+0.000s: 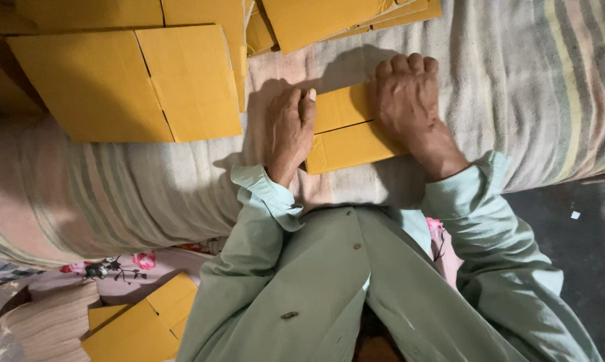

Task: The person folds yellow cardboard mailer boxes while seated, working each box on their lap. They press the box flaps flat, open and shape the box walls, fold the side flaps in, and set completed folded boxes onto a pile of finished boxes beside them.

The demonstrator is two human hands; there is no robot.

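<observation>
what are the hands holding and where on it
Both press a small flat yellow box against the striped cloth: the left hand on its left edge, the right hand on its right end. Neither lifts it.

Counting the yellow cardboard and the hands

We count two bare hands, the left hand (289,131) and the right hand (404,100), both flat on one small folded carton (346,137). To the left we see one large flattened carton (125,84) lying on top of at least one more beneath it. At the top edge we see one fanned pile of cartons (329,20), about three sheets, exact number unclear. At the lower left we count one more flat carton (145,322). One striped blanket (544,80) lies under it all.
</observation>
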